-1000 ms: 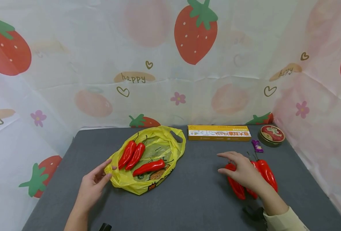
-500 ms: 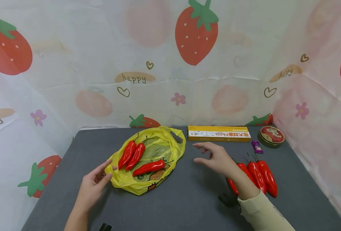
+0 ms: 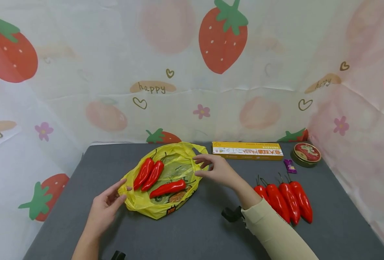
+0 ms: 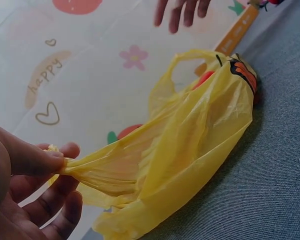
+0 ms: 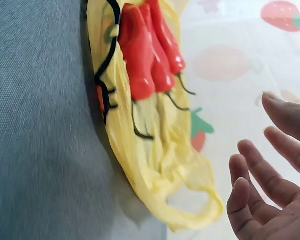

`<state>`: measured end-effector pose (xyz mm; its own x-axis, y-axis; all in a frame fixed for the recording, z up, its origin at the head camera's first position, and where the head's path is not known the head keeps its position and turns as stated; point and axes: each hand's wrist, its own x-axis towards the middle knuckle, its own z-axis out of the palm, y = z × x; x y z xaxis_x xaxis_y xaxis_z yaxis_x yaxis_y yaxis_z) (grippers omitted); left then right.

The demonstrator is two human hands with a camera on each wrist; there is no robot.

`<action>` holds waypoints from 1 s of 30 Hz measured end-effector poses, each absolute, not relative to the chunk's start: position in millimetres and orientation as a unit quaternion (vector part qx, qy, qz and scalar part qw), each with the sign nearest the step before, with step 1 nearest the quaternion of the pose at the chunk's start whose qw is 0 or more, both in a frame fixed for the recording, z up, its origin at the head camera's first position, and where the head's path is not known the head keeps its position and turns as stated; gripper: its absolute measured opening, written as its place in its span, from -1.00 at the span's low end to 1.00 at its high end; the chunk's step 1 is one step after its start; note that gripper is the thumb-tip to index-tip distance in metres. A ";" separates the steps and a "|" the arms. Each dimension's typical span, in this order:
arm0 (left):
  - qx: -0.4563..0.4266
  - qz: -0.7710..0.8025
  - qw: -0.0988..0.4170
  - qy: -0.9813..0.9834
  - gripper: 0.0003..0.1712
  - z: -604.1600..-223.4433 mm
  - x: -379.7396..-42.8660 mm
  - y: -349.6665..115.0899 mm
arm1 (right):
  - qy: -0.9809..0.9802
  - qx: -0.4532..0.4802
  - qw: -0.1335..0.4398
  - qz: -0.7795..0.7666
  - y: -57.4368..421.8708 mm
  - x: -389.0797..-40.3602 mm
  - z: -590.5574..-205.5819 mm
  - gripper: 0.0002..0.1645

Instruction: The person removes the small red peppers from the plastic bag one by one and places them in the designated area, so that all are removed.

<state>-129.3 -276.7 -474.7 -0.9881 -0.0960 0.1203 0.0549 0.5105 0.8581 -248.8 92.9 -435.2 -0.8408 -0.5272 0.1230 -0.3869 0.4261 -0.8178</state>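
Observation:
A yellow plastic bag (image 3: 179, 153) lies spread on the table, with three red chili peppers (image 3: 168, 189) on it. My left hand (image 3: 105, 207) pinches the bag's left edge between thumb and fingers; the left wrist view shows the plastic (image 4: 105, 175) gathered in that pinch. Over the bag's right edge hovers my right hand (image 3: 216, 169), its fingers apart and holding nothing. In the right wrist view the peppers (image 5: 140, 60) lie in the bag with dark stems, and the hand (image 5: 270, 190) stays clear of the handle loop (image 5: 210, 210).
Several more red chili peppers (image 3: 289, 202) lie in a row at the right, partly behind the right forearm. Behind them are a small purple packet (image 3: 290, 166), a round tin (image 3: 306, 153) and a yellow pasta box (image 3: 247, 151). A strawberry-print cloth (image 3: 179, 54) hangs at the back.
My right hand has moved left, from above the row of peppers at the right to the bag's right edge. My left hand and the bag have stayed put.

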 end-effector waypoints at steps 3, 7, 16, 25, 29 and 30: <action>0.010 -0.486 0.081 -0.870 -0.43 -474.2 -130.0 -277.6 | 0.837 -0.280 0.092 -0.461 76.4 -254.3 -440.1 -0.41; 0.010 -0.479 0.084 -0.874 -0.43 -474.6 -129.9 -279.1 | 0.828 -0.292 0.122 -0.463 55.9 -258.3 -449.6 -0.38; 0.004 -0.496 0.082 -0.865 -0.44 -475.7 -128.3 -278.0 | 0.858 -0.294 0.170 -0.386 30.8 -260.6 -476.9 -0.26; 0.009 -0.487 0.079 -0.870 -0.44 -475.4 -128.8 -277.3 | 0.876 -0.294 0.172 -0.343 25.3 -258.7 -488.8 -0.25; 0.015 -0.487 0.075 -0.870 -0.43 -474.4 -128.9 -277.4 | 0.875 -0.293 0.167 -0.348 24.0 -260.2 -492.6 -0.30; 0.016 -0.488 0.075 -0.870 -0.43 -474.1 -128.8 -277.4 | 0.875 -0.292 0.165 -0.349 23.8 -260.5 -493.0 -0.31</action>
